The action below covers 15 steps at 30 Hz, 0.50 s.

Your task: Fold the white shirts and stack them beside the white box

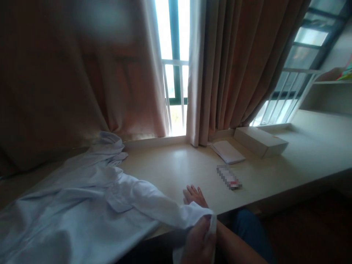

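A white long-sleeved shirt (82, 198) lies spread and wrinkled over the left part of the desk, its collar toward the window. One sleeve (154, 200) stretches right to the desk's front edge. At its end, my left hand (199, 240) is closed on the cuff, blurred and partly covered by the cloth. Just beyond the cuff, my right hand (194, 196) is over the desktop with its fingers stretched out and nothing in them. My right forearm passes behind the cuff, which hides the wrist.
The pale desk (165, 161) runs along the window. On its right side are a pixelated oblong item (228, 177), a white folded sheet or booklet (228, 151) and a white box (260, 141). Brown curtains (220, 66) hang behind. A blue-clad knee (250, 231) shows below the front edge.
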### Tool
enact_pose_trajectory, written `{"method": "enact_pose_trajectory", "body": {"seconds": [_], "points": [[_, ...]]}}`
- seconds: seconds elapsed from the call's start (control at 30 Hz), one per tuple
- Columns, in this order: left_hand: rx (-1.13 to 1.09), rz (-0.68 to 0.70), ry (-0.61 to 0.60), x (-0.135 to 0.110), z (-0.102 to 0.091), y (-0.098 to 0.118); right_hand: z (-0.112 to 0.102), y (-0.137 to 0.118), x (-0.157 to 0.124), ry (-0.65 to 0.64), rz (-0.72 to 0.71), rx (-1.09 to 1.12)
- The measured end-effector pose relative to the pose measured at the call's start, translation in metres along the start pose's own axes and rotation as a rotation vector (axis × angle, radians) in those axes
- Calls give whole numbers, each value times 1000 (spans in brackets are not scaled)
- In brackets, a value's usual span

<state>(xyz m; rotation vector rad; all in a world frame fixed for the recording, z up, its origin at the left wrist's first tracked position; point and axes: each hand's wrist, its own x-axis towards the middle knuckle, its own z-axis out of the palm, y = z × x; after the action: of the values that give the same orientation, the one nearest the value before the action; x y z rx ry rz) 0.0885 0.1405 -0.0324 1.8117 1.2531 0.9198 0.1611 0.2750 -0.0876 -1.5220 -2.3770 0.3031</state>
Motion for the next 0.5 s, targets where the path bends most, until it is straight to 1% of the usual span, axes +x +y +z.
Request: {"method": "enact_pose_trajectory", "body": {"seconds": [0.07,0.13,0.17,0.23,0.33,0.43,0.5], "points": [[23,-92,64,-4,-4,-13,0,0,2,-16,3,3],[17,-166,131,-5,-15,-27,2,1,3,-44,-10,7],[7,-178,158,-6,-23,-34,3,2,4,-51,-16,7],[22,-173,220,-5,-40,-48,4,3,3,-45,-17,2],[167,-170,341,-3,-63,-74,1,2,-1,-8,-15,2],[364,-157,452,0,-76,-105,-7,-1,-6,-17,-36,16],[448,-143,489,1,-79,-123,-12,-3,-9,-32,-42,25]]}}
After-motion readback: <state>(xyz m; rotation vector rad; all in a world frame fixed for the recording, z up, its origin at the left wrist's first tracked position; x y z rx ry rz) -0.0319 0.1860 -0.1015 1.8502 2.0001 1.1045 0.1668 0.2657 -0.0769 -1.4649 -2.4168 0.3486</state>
